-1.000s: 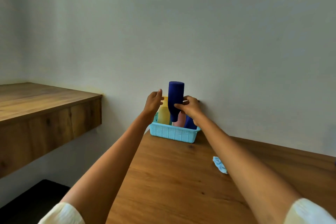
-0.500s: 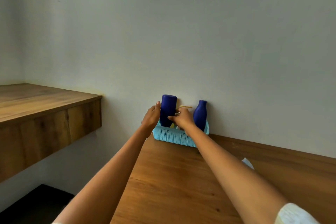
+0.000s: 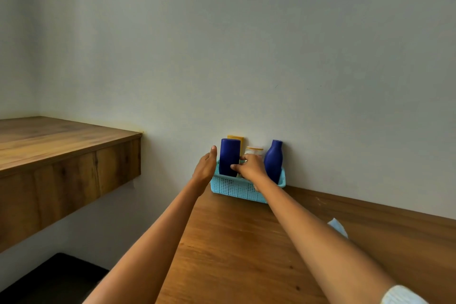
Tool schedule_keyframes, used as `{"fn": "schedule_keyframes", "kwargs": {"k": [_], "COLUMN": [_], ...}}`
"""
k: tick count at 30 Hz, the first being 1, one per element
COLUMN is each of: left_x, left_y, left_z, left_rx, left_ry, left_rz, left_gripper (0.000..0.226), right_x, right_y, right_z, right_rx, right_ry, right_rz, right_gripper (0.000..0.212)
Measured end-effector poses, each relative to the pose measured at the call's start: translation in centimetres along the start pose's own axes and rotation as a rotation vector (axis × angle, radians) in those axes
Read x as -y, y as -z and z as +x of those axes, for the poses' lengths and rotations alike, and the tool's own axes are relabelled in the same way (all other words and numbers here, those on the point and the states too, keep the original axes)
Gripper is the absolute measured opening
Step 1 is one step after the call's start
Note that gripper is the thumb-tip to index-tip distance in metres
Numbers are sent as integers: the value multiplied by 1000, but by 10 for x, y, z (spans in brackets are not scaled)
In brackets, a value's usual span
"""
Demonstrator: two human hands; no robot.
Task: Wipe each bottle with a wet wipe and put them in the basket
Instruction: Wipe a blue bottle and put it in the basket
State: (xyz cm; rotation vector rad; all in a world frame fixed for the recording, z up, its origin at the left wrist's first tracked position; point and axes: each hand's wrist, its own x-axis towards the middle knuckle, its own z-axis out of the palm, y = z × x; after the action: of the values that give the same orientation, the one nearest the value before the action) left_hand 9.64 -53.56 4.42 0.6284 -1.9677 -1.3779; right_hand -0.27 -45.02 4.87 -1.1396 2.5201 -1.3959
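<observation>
Since the earlier frame, dark blue bottle [image 3: 229, 160] is sinking upside down into light blue basket [image 3: 234, 187] on worktop [image 3: 234, 242], right hand [image 3: 250, 168] pinching its side to steady it, left hand [image 3: 206, 166] lying spread beside it as guard; used wipe [image 3: 338, 227] is lying well apart

A pale turquoise basket [image 3: 234, 189] with a grid of small holes holds two deep blue bottles [image 3: 229, 160] [image 3: 273, 161], a yellow bottle [image 3: 236, 137] and a pale one with a yellow band [image 3: 254, 149], on a brown wood-grain surface [image 3: 234, 254] bearing a light blue wipe [image 3: 337, 227].
</observation>
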Motion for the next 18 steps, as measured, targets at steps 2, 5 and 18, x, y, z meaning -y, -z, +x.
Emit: {"fn": "schedule_keyframes", "kwargs": {"k": [2, 5, 18], "left_x": [-1, -4, -79], "left_y": [-1, -4, -127], "left_z": [-3, -8, -80], "left_rx": [-3, -101, 106], "left_ry": [-1, -27, -360], "left_rz": [-10, -6, 53], "left_gripper": [62, 58, 26], "right_x": [1, 2, -35], "right_y": [2, 7, 122], "right_z": [-1, -6, -88], "right_rx": [0, -13, -491], "right_ry": [-4, -6, 2], "right_rz": [6, 50, -59], "right_gripper": [47, 51, 17]}}
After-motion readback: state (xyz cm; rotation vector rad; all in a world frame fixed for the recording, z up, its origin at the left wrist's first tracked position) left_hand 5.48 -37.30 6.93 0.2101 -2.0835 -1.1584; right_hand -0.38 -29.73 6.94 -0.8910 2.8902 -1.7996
